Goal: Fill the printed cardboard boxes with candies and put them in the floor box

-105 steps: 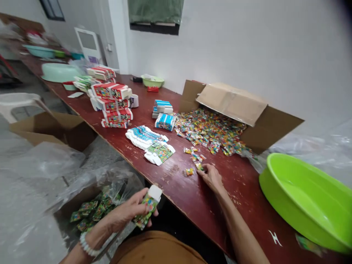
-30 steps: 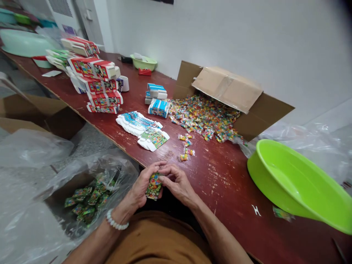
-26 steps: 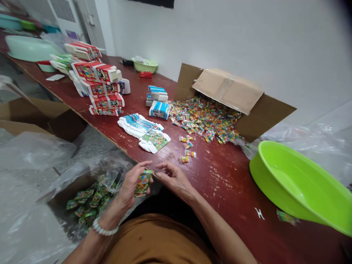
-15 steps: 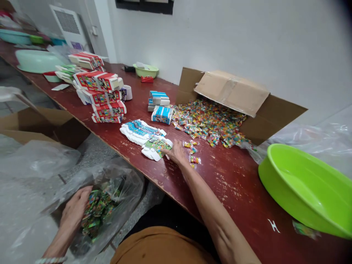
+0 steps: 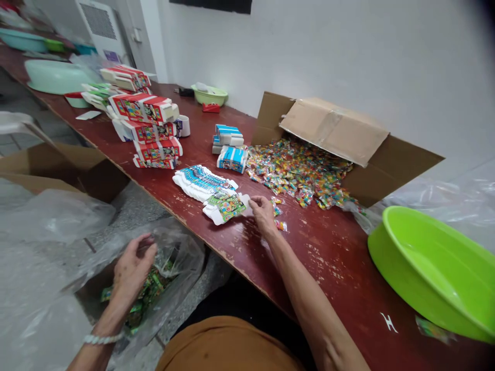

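Observation:
My right hand [image 5: 264, 216] pinches the white end flap of a flat green printed carton [image 5: 229, 206], which lies tilted over the end of a fanned row of blue flat cartons [image 5: 201, 180]. Beside that hand, several wrapped candies [image 5: 281, 225] lie on the red table, partly hidden by it. My left hand [image 5: 133, 265], fingers apart and loosely curved, hovers over a plastic-lined box of small green packets [image 5: 154, 288] below the table edge. Nothing shows between its fingers.
A tipped cardboard box [image 5: 332, 129] spills a heap of wrapped candies [image 5: 297, 170]. Bundled red cartons [image 5: 143, 108] are stacked at left, blue bundles [image 5: 232, 158] in the middle. A green basin [image 5: 433, 273] stands at right. Clear plastic sheeting [image 5: 42, 288] covers the lower left.
My left hand has risen out of the green packets and moved right, its fingers opening. My right hand has shifted slightly right on the green carton, now pinching its end flap.

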### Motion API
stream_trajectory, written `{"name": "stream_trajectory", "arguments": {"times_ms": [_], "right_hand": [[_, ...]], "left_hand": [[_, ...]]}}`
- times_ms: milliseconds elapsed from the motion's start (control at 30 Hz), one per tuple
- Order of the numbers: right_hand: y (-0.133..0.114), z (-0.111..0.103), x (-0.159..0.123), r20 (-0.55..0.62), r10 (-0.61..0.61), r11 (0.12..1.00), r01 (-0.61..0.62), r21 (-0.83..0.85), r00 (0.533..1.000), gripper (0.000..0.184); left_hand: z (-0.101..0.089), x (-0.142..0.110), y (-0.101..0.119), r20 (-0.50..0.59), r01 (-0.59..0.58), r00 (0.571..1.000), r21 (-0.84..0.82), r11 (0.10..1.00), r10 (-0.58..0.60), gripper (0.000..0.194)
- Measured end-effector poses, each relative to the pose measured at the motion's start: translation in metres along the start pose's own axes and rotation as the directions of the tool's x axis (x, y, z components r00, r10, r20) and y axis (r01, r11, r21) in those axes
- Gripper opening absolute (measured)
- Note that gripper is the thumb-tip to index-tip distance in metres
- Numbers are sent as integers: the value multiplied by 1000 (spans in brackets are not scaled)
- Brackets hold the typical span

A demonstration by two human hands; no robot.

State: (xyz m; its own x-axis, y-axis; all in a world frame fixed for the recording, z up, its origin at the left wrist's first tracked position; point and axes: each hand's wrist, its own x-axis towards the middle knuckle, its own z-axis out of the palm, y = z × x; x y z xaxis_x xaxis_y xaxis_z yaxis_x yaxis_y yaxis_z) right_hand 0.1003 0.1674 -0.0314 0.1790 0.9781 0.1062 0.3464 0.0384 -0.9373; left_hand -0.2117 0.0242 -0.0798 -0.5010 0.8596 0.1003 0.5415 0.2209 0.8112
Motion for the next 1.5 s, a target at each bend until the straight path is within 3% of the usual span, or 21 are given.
{"name": "stream_trajectory", "arguments": {"times_ms": [133,200,233,267,300,333,400,433,467,600,767,900,1000,1133,1233,1333,1367,1433,1500], "right_hand": [[-18,-31,-22,45,-97,985,90,150,994,30],[-27,-47,-37,75,-142,975,126,185,987,30],[-30,-54,-44,92,-165,970,145,195,982,28],[-33,-61,-51,108,-187,966,163,202,976,26],[-34,-66,-57,124,-205,962,177,205,971,23],[-35,-70,-63,136,-217,961,187,205,967,21],[-34,-77,-71,165,-207,964,172,204,964,20],[-33,-80,-75,191,-191,965,149,215,963,21],[-32,-83,-77,225,-175,965,121,235,958,22],[-28,-93,-86,386,-179,945,48,324,905,29],[-26,-102,-95,460,-174,933,-4,361,870,37],[-18,-113,-108,373,-134,918,-26,396,918,39],[-2,-134,-115,263,-79,928,-25,372,962,37],[28,-178,-115,107,-7,983,-12,182,994,33],[34,-198,-113,-38,-57,988,50,-147,998,28],[13,-182,-120,-109,-215,910,158,-384,971,23],[2,-169,-124,-47,-262,903,228,-364,964,19],[-22,-139,-135,192,-338,902,375,-213,921,13],[-40,-114,-144,328,-330,907,394,-151,885,15]], "left_hand": [[16,-15,78,128,-74,985,-288,955,115,52],[25,-23,115,258,-9,954,-476,879,150,49],[31,-27,130,356,78,923,-551,831,149,49],[37,-30,143,493,209,858,-592,779,145,49],[43,-34,153,642,351,752,-586,730,153,49],[49,-37,161,772,481,611,-539,691,176,50],[58,-44,168,904,635,352,-422,647,245,50],[61,-47,169,923,668,268,-384,637,276,51],[64,-50,168,929,693,216,-364,622,302,53],[66,-63,163,927,801,90,-285,526,365,58],[68,-74,161,942,830,100,-257,495,321,56],[76,-78,156,944,811,71,-242,533,322,54],[79,-79,152,945,791,113,-272,548,307,46],[77,-78,151,942,773,180,-313,552,282,32],[76,-78,152,943,764,225,-327,556,246,42],[78,-82,155,944,747,226,-326,579,240,53],[78,-84,157,943,735,219,-328,593,250,53],[78,-88,161,939,695,199,-338,635,281,46],[76,-92,163,937,647,182,-342,681,297,37]]}}
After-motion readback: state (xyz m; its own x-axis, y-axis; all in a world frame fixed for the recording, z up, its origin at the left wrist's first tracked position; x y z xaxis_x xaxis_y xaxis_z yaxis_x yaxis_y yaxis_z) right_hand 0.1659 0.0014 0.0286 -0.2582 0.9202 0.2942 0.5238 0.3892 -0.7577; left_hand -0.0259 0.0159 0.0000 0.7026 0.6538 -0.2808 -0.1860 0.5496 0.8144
